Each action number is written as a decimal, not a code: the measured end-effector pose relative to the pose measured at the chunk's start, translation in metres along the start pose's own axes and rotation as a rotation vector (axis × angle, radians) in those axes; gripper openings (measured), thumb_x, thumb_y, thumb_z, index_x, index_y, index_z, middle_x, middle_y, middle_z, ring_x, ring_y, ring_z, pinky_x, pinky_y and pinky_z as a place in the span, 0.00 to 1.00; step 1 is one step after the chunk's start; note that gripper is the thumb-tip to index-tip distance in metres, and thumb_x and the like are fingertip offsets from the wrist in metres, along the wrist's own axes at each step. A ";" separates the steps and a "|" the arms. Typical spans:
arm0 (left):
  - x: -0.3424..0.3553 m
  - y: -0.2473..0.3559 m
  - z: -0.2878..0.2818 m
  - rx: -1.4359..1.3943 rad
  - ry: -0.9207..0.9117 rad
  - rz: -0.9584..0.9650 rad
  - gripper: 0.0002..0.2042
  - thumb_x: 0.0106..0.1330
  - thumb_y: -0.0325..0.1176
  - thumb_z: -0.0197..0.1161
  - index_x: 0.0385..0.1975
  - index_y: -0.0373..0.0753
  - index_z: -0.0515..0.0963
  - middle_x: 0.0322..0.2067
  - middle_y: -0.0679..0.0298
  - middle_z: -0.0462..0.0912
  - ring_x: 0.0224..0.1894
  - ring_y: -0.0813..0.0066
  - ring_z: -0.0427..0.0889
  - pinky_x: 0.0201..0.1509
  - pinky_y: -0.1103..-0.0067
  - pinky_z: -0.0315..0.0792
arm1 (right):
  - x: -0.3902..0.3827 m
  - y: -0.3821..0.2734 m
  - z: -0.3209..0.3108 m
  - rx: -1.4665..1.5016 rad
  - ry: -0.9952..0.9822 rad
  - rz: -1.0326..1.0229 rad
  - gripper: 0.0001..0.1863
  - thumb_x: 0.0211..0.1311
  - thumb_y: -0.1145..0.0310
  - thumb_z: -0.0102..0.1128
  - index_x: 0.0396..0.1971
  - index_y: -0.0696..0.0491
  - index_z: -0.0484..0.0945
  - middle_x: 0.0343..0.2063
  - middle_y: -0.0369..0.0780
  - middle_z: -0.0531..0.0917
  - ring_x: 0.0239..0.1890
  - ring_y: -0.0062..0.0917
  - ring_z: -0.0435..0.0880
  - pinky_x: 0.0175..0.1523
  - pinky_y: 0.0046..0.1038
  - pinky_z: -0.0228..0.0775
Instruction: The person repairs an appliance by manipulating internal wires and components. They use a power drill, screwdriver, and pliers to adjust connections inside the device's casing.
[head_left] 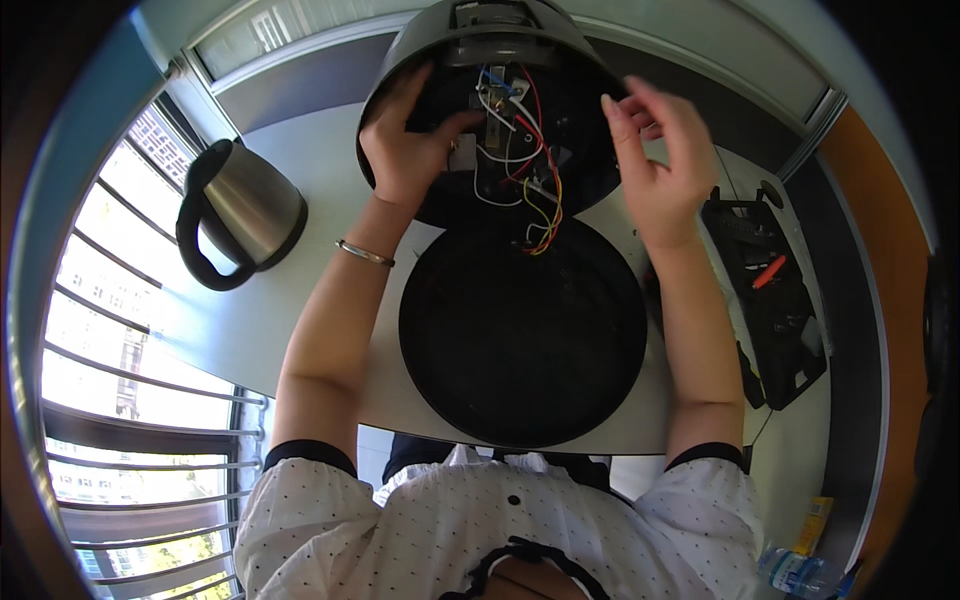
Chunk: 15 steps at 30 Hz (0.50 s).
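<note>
A round grey appliance housing (590, 50) is tilted with its dark hollow side toward me. Inside it, several coloured wires (540, 150) run among small metal parts and down to a black round disc-shaped part (522, 340) in front of me. My left hand (405, 150) grips the housing's left rim, its thumb reaching inside toward the metal parts; some of its fingers are lost in the shadow. Beside the right rim, my right hand (665, 155) is raised with bent fingers and the thumb apart, nothing visible in it. Slight blur softens its fingertips.
At the left stands a steel kettle (250, 205) with a black handle. A black tool case (775, 290) lies open at the right, a red-orange tool (769, 271) in it. The table's near edge runs below the disc. A plastic bottle (795, 572) is at lower right.
</note>
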<state>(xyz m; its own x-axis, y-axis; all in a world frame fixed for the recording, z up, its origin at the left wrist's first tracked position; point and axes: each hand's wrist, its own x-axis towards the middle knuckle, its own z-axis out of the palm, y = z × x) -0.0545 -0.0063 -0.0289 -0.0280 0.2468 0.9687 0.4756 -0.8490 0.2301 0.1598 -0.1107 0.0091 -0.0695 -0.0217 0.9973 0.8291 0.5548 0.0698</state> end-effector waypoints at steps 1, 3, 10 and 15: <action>0.000 0.001 -0.001 0.004 -0.002 -0.012 0.30 0.35 0.37 0.78 0.43 0.34 0.79 0.42 0.51 0.81 0.43 0.62 0.82 0.50 0.75 0.74 | 0.003 0.004 -0.001 -0.097 0.015 -0.030 0.16 0.45 0.66 0.71 0.34 0.55 0.79 0.24 0.34 0.80 0.22 0.20 0.77 0.26 0.18 0.68; 0.001 0.002 -0.002 0.004 -0.001 -0.035 0.29 0.35 0.38 0.79 0.41 0.34 0.79 0.41 0.52 0.81 0.42 0.63 0.82 0.49 0.75 0.74 | 0.005 0.009 0.001 -0.235 0.030 -0.066 0.21 0.47 0.63 0.71 0.40 0.57 0.78 0.32 0.39 0.80 0.32 0.26 0.79 0.38 0.23 0.71; 0.000 -0.003 0.003 -0.011 0.069 0.032 0.30 0.34 0.40 0.78 0.41 0.36 0.80 0.39 0.53 0.82 0.40 0.61 0.82 0.46 0.75 0.75 | -0.012 0.022 0.003 0.074 -0.382 0.538 0.20 0.56 0.67 0.61 0.49 0.56 0.74 0.38 0.44 0.83 0.36 0.32 0.82 0.41 0.31 0.72; 0.000 0.005 -0.001 0.035 0.022 0.038 0.30 0.37 0.38 0.77 0.45 0.37 0.78 0.43 0.54 0.80 0.44 0.62 0.81 0.49 0.75 0.74 | -0.013 0.019 -0.003 -0.133 -0.456 0.471 0.19 0.56 0.78 0.48 0.49 0.55 0.74 0.36 0.50 0.81 0.33 0.41 0.81 0.40 0.32 0.72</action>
<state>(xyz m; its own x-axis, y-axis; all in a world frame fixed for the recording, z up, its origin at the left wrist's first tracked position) -0.0528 -0.0113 -0.0280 -0.0286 0.2038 0.9786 0.5075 -0.8405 0.1899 0.1780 -0.1027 -0.0023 0.1127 0.5679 0.8154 0.8875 0.3114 -0.3395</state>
